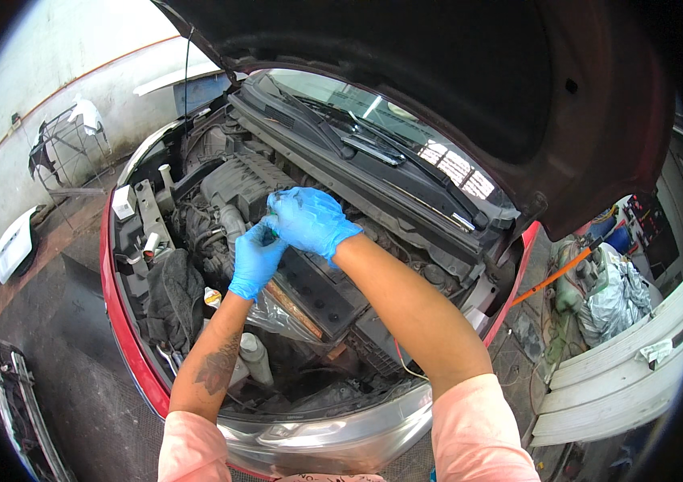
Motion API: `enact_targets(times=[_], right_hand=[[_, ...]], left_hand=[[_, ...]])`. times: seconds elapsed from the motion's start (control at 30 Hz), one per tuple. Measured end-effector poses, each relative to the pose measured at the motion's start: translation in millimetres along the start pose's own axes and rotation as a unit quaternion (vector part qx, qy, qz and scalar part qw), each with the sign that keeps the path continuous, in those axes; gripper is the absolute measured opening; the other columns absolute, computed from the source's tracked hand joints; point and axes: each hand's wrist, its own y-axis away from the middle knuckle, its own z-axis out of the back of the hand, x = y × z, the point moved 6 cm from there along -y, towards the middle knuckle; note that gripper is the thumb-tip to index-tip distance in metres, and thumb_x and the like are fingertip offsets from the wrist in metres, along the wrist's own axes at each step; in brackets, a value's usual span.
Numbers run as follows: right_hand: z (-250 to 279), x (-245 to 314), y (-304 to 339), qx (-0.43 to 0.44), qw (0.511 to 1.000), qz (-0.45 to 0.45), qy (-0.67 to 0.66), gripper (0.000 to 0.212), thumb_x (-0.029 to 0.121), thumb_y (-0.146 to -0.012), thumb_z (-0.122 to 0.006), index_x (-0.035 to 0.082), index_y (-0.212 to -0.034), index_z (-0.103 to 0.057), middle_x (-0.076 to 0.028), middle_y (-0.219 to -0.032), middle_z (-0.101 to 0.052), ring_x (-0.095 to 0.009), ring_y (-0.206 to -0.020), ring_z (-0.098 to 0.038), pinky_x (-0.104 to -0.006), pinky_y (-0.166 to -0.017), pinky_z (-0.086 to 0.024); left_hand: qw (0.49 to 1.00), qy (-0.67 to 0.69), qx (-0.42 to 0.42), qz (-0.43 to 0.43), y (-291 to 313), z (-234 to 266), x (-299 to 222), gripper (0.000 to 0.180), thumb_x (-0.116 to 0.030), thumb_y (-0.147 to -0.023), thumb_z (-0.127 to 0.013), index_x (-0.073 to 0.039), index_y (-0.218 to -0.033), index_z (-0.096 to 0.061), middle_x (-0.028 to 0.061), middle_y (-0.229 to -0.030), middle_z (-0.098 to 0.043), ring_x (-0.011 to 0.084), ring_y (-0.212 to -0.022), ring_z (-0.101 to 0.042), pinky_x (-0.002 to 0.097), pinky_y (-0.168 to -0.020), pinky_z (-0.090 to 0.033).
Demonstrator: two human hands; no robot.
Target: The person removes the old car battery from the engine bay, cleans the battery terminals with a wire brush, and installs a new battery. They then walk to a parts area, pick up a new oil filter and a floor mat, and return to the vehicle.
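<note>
Both of my hands wear blue gloves and meet above the middle of a car's engine bay. My left hand (258, 260) is closed, its thumb and fingers pinched together at the right hand's fingers. My right hand (311, 222) curls over from the right, also closed, with dark smudges on its glove. Whatever they hold between them is small and mostly hidden; only a speck of green shows. Behind them lies a dark ribbed engine cover (237, 178), beside a grey corrugated hose (232, 221). Under my wrists sit a black box-shaped part (329, 297) and clear plastic sheeting (283, 312).
A raised hood (454, 72) overhangs the bay. A dark grey cloth (175, 296) drapes the left side, near a small white box (124, 202). A pale reservoir (255, 358) stands at the front. An orange bar (554, 275) and a silvery cover (618, 293) are at the right.
</note>
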Motion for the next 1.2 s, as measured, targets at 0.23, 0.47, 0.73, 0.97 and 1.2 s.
enact_targets(times=[0.23,0.47,0.73,0.97,1.2], right_hand=[[12.1,5.0,-9.3,0.012,0.995,-0.059,0.076,0.038,0.041,-0.088,-0.067,0.005,-0.090,-0.078,-0.018,-0.084,-0.075,-0.039,-0.083,-0.074,-0.0501,-0.073,-0.059],[8.8,4.8,-19.8,0.016,0.998,-0.014,0.053,0.035,0.037,-0.090,-0.065,0.005,-0.091,-0.079,-0.020,-0.095,-0.075,-0.038,-0.089,-0.074,-0.0494,-0.079,-0.059],[2.5,7.4,-20.9,0.051,0.996,0.059,0.050,0.036,0.036,-0.089,-0.063,0.004,-0.092,-0.079,-0.023,-0.097,-0.075,-0.039,-0.089,-0.074,-0.0491,-0.080,-0.059],[-3.0,11.9,-17.3,0.008,0.999,-0.015,0.038,0.022,0.020,-0.085,-0.066,0.002,-0.094,-0.075,-0.023,-0.100,-0.074,-0.039,-0.100,-0.073,-0.0483,-0.086,-0.058],[11.1,17.0,-19.8,0.085,0.996,0.021,0.035,0.027,0.016,-0.085,-0.065,0.002,-0.108,-0.070,-0.023,-0.111,-0.072,-0.038,-0.103,-0.072,-0.0489,-0.089,-0.058]], left_hand=[[0.993,-0.105,0.020,0.052,0.6,0.4,-2.8,0.025,-0.002,-0.089,-0.076,0.003,-0.113,-0.071,0.0052,-0.102,-0.075,0.0108,-0.092,-0.067,0.0283,-0.085,-0.055],[0.995,0.016,0.095,0.027,-11.7,0.3,-1.2,0.024,-0.003,-0.091,-0.074,0.003,-0.114,-0.070,0.0104,-0.107,-0.076,0.0129,-0.096,-0.068,0.0299,-0.088,-0.055],[0.989,-0.003,0.148,0.018,-15.2,-4.1,-11.3,0.024,-0.005,-0.092,-0.073,0.004,-0.113,-0.069,0.0089,-0.105,-0.076,0.0122,-0.094,-0.067,0.0304,-0.085,-0.055],[0.977,-0.194,0.084,0.025,-12.3,1.9,5.7,0.024,-0.002,-0.090,-0.071,0.001,-0.114,-0.069,0.0048,-0.104,-0.075,0.0100,-0.092,-0.065,0.0298,-0.085,-0.053],[0.988,0.018,0.152,0.035,-21.0,4.0,4.6,0.032,0.007,-0.090,-0.067,0.004,-0.122,-0.064,0.0092,-0.119,-0.072,0.0137,-0.106,-0.065,0.0319,-0.097,-0.052]])
